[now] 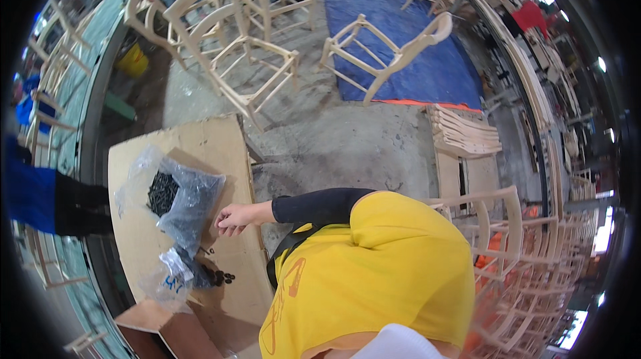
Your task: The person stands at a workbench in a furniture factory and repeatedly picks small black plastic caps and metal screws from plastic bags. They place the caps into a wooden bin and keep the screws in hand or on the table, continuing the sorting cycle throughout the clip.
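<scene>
My right hand [235,219], in a dark sleeve, reaches over the cardboard-topped table [200,137] with its fingers curled together. What they hold, if anything, is too small to make out. Just beyond the fingertips lies a large clear plastic bag [193,200], with a heap of black screws [162,193] showing at its mouth. Below it is a smaller crumpled plastic bag [175,272]. Several small round black pieces [226,277] lie loose beside that bag. My left hand is out of the picture.
An open cardboard box [163,329] stands at the table's lower edge. Bare wooden chair frames [234,45] stand past the table, one [384,58] on a blue sheet [417,45]. Curved wooden parts [464,133] are stacked at right. A person in blue [33,195] stands across the table.
</scene>
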